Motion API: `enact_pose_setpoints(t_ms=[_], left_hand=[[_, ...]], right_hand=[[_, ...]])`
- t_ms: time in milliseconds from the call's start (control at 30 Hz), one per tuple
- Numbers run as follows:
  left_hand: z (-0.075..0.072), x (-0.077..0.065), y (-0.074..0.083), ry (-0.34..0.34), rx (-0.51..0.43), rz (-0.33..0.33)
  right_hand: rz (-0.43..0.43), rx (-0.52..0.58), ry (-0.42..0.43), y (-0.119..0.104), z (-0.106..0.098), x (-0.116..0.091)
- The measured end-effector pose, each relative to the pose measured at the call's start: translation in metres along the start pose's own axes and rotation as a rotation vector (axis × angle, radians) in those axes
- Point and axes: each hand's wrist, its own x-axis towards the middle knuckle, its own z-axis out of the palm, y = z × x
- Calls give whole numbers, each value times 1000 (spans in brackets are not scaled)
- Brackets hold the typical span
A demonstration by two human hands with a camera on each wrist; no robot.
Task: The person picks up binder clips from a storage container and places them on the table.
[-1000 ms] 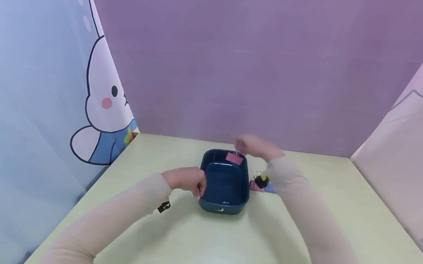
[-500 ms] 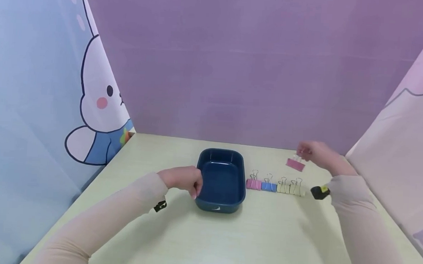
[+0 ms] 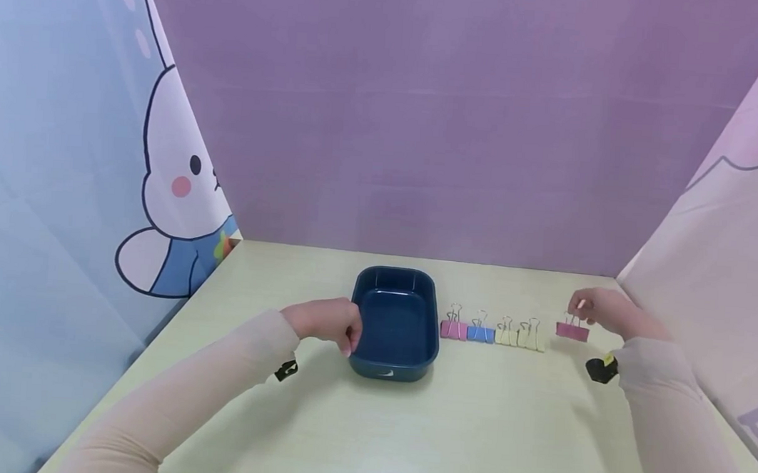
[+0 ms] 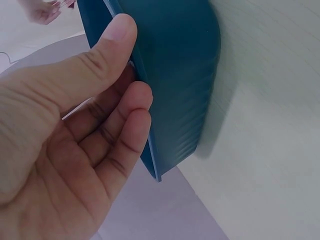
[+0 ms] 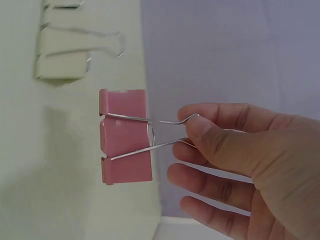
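My right hand [image 3: 606, 311] pinches the wire handles of a pink binder clip [image 5: 127, 137] between thumb and forefinger. In the head view the clip hangs close over the table's right side, just right of the row of clips. My left hand [image 4: 75, 120] pinches the near left rim of a dark blue bin [image 3: 392, 371], thumb on one side and fingers curled on the other. Nothing lies inside the bin. Beside it stand a pink clip [image 3: 454, 330], a blue clip [image 3: 480, 335] and two pale yellow clips [image 3: 506, 337], side by side with handles up.
The pale table [image 3: 446, 433] meets a purple backdrop [image 3: 435, 139] at its far edge. Printed curtains hang on both sides, the left curtain [image 3: 54, 176] showing a rabbit. A black wrist camera [image 3: 601, 368] sits below my right wrist.
My right hand has carried the pink binder clip from over the bin's far end to the right, past the row, and lowered it toward the table. My left hand stays on the rim.
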Motion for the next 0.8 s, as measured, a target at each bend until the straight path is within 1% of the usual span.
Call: enact_pose_setpoints(t_ms=[133, 233, 333, 467, 733, 800], left_hand=[[1, 0, 0, 3, -5, -2], [0, -1, 1, 0, -4, -2], [-1, -1, 1, -3, -3, -1], [-1, -1, 1, -6, 7, 9], [-1, 0, 0, -3, 3, 8], [-1, 0, 0, -6, 8, 11]], right_hand=[[66, 80, -100, 17, 12, -2], [93, 129, -128, 23, 18, -2], [101, 152, -134, 24, 22, -2], [91, 168, -138, 22, 26, 2], [89, 169, -139, 21, 30, 7], [77, 168, -138, 22, 32, 8]])
